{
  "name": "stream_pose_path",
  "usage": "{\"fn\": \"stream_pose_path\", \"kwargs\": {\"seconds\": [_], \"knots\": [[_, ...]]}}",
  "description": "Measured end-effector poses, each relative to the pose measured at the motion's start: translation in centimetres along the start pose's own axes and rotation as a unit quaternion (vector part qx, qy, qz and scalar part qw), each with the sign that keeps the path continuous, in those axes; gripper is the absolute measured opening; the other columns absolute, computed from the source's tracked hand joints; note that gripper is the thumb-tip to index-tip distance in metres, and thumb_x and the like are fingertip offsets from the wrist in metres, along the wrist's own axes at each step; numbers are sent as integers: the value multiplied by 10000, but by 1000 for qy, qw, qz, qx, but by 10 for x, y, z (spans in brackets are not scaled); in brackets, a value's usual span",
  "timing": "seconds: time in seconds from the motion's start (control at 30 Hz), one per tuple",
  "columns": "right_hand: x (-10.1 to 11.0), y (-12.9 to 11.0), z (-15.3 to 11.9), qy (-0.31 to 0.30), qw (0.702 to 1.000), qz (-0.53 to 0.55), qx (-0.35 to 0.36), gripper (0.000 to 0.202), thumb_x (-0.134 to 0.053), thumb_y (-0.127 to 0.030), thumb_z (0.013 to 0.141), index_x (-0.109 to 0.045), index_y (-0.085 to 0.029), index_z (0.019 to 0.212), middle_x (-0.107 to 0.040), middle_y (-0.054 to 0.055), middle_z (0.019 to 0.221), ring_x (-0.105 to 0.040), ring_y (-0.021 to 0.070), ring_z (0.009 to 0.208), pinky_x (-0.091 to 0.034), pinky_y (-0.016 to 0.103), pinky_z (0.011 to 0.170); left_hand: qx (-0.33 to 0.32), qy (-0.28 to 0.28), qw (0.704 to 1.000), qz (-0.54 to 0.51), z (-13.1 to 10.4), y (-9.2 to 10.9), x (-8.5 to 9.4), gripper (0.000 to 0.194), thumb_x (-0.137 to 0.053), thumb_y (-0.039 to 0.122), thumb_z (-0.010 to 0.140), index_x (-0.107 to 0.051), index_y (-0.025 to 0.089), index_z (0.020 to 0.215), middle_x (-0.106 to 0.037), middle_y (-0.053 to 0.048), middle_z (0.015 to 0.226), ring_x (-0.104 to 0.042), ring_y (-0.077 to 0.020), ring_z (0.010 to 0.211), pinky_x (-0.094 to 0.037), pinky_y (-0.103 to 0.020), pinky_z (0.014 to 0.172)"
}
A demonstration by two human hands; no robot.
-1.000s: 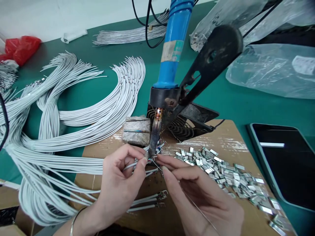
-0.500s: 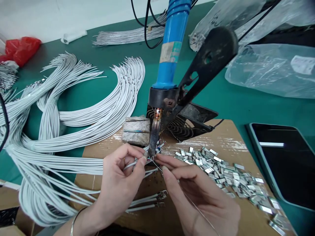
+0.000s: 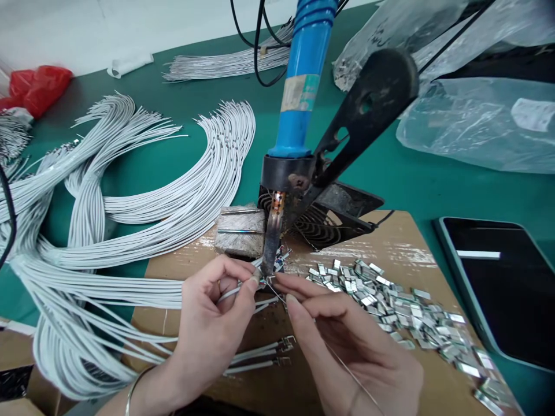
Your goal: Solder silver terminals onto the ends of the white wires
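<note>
My left hand [image 3: 221, 312] pinches a white cable [image 3: 229, 293] close to its end, just under the tip of a soldering iron. That blue-handled soldering iron [image 3: 295, 124] is held upright with its tip down in a black stand [image 3: 368, 110]. A thin strand of solder wire [image 3: 351, 372] runs through my right hand [image 3: 347, 341], closed on it between thumb and fingers. The wire's end reaches the small metal connector [image 3: 269, 280] at the cable end, by the iron tip. The exact contact there is too small to make out.
Small metal connectors [image 3: 403, 312] lie heaped on the cardboard [image 3: 416, 254] at right, beside a phone [image 3: 503, 283]. Bundles of white cables [image 3: 173, 214] cover the left. A fan [image 3: 329, 219] and a grey block [image 3: 240, 231] stand behind the iron tip. Plastic bags [image 3: 481, 127] lie back right.
Both hands keep almost the same place and grip. The metal connector at the cable end shows slightly more clearly beside the iron tip.
</note>
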State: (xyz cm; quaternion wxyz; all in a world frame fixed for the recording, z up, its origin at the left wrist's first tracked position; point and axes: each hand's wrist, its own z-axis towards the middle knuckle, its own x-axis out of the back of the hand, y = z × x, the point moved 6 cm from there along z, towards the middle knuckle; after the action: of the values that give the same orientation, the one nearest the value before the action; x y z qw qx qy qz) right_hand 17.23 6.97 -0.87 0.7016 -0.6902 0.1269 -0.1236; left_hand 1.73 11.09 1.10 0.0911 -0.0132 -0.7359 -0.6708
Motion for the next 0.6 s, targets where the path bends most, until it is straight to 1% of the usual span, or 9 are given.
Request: {"fn": "stream_pose_path", "kwargs": {"seconds": [0.13,0.23,0.3,0.37,0.43,0.5,0.53,0.6], "knots": [[2,1,2,-45,999,-15,22,163,-733,-169,954,-669,-215,812,-807,-12,1108,-794,116,1000,-578,109,915,4,-5,1000,1,-2,-3,0,124,-711,122,870,-663,129,755,-744,-52,852,-645,-64,643,-512,-112,584],[5,0,4,-42,999,-17,25,168,-729,-154,954,-670,-212,807,-808,-9,1099,-795,110,987,-577,103,910,2,-5,1000,-7,-3,-3,1,123,-714,129,881,-669,132,766,-745,-46,863,-653,-60,656,-511,-104,595],[2,-2,3,-47,998,-15,29,161,-737,-155,947,-679,-219,811,-807,-24,1101,-793,98,982,-573,93,909,0,-5,1000,-8,-2,-3,1,123,-717,130,880,-670,132,766,-749,-48,868,-666,-64,669,-520,-105,604],[-2,-4,1,-25,1000,-3,9,158,-752,-187,940,-685,-227,803,-804,-41,1095,-787,78,984,-564,81,919,-2,-9,1000,-5,-1,-3,1,120,-722,130,878,-673,131,768,-752,-48,870,-665,-64,665,-521,-108,602],[-3,-2,-2,29,999,17,-37,186,-771,-241,929,-679,-228,768,-799,-44,1070,-774,58,976,-548,65,931,-2,-8,1000,-9,-1,-4,1,123,-722,128,888,-674,133,775,-750,-43,874,-660,-60,668,-521,-106,611],[-4,-1,-4,58,996,27,-65,205,-783,-266,917,-675,-226,747,-796,-43,1058,-764,48,961,-540,56,931,4,-4,1000,-21,-3,-7,1,129,-726,134,909,-680,137,789,-747,-35,893,-653,-50,677,-515,-96,623],[-4,-2,-4,59,996,26,-64,203,-785,-262,914,-677,-225,747,-797,-40,1061,-765,50,955,-543,58,929,9,-1,1000,-29,-4,-8,2,130,-726,137,923,-687,139,799,-747,-31,908,-651,-43,686,-508,-86,632],[-4,-3,-1,28,999,17,-35,187,-777,-226,921,-684,-221,758,-803,-28,1068,-780,70,951,-562,73,915,18,0,999,-41,-7,-12,3,128,-727,136,939,-701,143,814,-746,-24,930,-649,-31,696,-494,-68,639]]}}
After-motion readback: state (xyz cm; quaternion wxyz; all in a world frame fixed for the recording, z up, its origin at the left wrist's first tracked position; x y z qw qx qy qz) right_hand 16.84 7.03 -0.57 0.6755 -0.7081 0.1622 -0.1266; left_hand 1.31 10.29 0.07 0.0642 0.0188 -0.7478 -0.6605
